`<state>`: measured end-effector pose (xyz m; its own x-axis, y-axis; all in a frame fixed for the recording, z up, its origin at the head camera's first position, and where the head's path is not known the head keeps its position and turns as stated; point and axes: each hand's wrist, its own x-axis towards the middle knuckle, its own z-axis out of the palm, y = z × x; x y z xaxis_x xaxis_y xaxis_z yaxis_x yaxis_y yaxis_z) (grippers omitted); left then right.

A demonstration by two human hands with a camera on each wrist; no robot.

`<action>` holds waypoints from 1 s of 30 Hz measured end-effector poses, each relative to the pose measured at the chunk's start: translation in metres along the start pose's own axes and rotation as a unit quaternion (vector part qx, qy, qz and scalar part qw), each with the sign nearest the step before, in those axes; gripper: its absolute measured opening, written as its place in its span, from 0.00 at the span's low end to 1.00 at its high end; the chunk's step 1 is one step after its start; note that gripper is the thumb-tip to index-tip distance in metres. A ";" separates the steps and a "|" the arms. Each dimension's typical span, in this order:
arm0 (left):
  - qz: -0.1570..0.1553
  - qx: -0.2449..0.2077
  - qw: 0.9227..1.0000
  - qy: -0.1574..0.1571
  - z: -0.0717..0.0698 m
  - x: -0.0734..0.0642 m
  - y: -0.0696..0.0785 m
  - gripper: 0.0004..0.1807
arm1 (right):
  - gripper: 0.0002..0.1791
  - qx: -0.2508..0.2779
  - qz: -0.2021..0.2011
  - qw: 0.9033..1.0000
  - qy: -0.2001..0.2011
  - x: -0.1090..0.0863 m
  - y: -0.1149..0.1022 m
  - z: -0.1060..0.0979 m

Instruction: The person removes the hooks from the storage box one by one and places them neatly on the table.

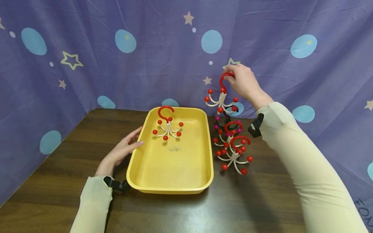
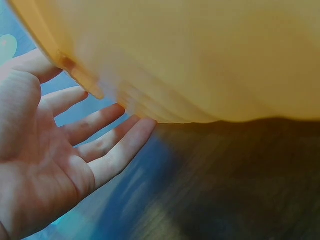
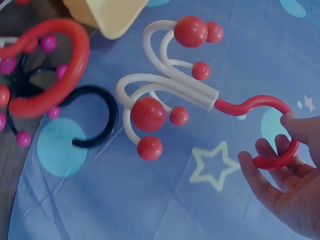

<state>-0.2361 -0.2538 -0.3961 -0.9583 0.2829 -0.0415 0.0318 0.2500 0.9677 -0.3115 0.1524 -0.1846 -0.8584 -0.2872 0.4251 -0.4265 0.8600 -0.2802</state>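
Observation:
My right hand (image 1: 243, 81) pinches the red hook of a white multi-arm hanger (image 1: 222, 98) with red ball tips. It hangs in the air, right of the yellow tray (image 1: 172, 188). In the right wrist view, thumb and fingers curl around the hook of this hanger (image 3: 175, 90). At the tray's left side, my left hand (image 1: 123, 149) has its thumb over the rim and its other fingers along the outer wall. The left wrist view shows those fingertips at the tray wall (image 2: 200, 60). Inside the tray, towards the back, another red-and-white hanger (image 1: 168, 128) stands with its hook up.
Right of the tray, two more red-and-white hangers, a front one (image 1: 234, 157) and one behind it (image 1: 230, 139), stand on the brown table (image 1: 163, 213). A black hanger (image 1: 227, 121) with magenta balls is behind them. A purple patterned curtain (image 1: 166, 64) backs the table.

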 end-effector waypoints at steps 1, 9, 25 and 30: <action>0.001 -0.001 1.000 -0.001 0.000 0.000 0.000 0.38 | 0.11 -0.002 0.002 1.000 0.003 -0.001 0.002 -0.003; 0.004 0.000 1.000 -0.003 0.000 -0.001 0.000 0.38 | 0.12 -0.022 0.017 0.999 0.022 -0.008 0.023 -0.018; 0.004 0.006 1.000 -0.004 0.000 -0.001 0.001 0.38 | 0.12 -0.057 0.027 0.998 0.013 -0.024 0.064 -0.034; 0.003 0.005 1.000 -0.002 0.001 -0.001 0.000 0.38 | 0.12 -0.065 0.026 0.998 0.009 -0.032 0.077 -0.034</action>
<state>-0.2351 -0.2530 -0.3963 -0.9569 0.2881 -0.0361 0.0408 0.2565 0.9657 -0.3071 0.2419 -0.1901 -0.8728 -0.2344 0.4281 -0.3403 0.9210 -0.1896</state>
